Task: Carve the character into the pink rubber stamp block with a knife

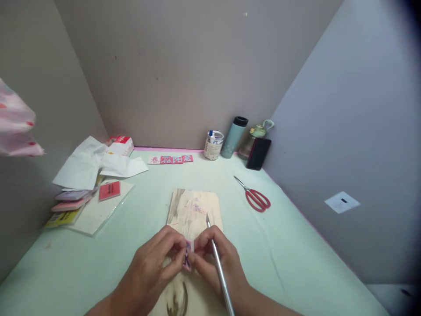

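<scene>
Between my fingertips is a small pink piece with dark markings (pixel 187 256), pinched from both sides above a wooden board (pixel 180 215). My left hand (pixel 153 259) is closed on its left edge. My right hand (pixel 221 259) grips the right edge, and a silver craft knife (pixel 218 266) also rests in that hand, its blade pointing away from me. Purple and pink smudges mark the board's far half. The fingers partly cover the pink piece.
Red-handled scissors (pixel 256 198) lie right of the board. Several pink character tiles (pixel 171 159) form a row at the back. Behind stand a jar of pens (pixel 213 147), a blue tumbler (pixel 234 138), a green-lidded bottle (pixel 247 146) and a phone (pixel 258 154). Papers (pixel 80 169) pile up left.
</scene>
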Available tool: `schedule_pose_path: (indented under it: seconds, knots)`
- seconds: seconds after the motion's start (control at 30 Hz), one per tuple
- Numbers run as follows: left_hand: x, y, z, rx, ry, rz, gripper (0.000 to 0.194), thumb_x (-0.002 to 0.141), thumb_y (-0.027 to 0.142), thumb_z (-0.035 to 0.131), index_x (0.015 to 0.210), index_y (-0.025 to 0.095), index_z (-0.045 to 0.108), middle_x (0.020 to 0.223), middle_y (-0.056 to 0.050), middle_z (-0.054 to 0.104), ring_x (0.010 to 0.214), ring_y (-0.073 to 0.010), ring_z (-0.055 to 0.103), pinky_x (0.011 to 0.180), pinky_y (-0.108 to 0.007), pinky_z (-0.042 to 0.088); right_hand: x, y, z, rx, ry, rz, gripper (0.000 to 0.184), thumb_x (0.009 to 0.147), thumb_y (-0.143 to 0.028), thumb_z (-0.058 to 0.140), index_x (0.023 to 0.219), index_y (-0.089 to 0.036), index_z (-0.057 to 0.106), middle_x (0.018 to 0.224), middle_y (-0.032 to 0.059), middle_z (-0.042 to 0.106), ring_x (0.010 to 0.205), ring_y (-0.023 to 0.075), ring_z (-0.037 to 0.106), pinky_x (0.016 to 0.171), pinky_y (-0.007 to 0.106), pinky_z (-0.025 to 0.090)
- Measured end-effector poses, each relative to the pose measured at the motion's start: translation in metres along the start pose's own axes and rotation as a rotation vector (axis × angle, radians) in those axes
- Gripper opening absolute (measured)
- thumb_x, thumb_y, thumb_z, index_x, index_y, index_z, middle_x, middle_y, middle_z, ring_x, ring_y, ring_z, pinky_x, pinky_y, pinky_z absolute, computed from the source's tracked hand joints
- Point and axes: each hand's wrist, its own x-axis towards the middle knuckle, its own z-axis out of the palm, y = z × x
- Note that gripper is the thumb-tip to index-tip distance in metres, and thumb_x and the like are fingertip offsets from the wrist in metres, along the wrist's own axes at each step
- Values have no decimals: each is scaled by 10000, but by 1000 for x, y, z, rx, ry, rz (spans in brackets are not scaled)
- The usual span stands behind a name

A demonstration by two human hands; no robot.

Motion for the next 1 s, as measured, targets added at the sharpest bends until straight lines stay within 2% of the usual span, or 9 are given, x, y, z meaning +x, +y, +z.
schedule_pose_path:
  seconds: [0.17,0.37,0.43,0.57,0.83,1.0]
  knots:
    - [0,1,1,-11,7,-20,156,963,109,524,883,238,563,848,37,595,741,-96,631,710,-182,492,-1,0,0,25,-3,7,295,813,-362,747,768,-219,493,665,-28,577,589,118,522,575,238,435]
    - [-3,0,3,24,-1,106,175,961,85,489,900,232,561,864,20,597,786,-116,632,737,-201,493,4,1,-3,56,27,46,254,790,-285,751,780,-218,506,675,-44,559,602,119,514,581,237,422]
    - [-3,-1,3,18,-5,107,181,958,81,483,916,233,572,870,15,608,795,-121,637,746,-203,498,7,2,-5,88,34,62,268,777,-277,769,778,-219,507,677,-49,551,601,117,499,580,237,414]
    - [-2,1,0,2,23,45,168,980,130,490,894,234,590,879,3,631,818,-134,649,755,-208,502,9,3,-7,151,46,55,312,771,-302,806,773,-221,505,718,-41,562,623,120,493,596,243,410]
    - [2,10,-8,-77,253,-94,112,934,208,569,836,246,606,840,20,631,788,-135,645,716,-180,499,8,6,-11,265,32,53,319,808,-318,814,818,-215,512,801,-21,601,691,126,514,633,242,419]
    - [2,5,-10,-183,262,-274,152,971,373,571,903,240,596,846,13,629,787,-151,626,722,-198,493,8,9,-13,287,29,36,318,828,-328,807,830,-217,509,821,-15,612,724,136,534,669,250,436]
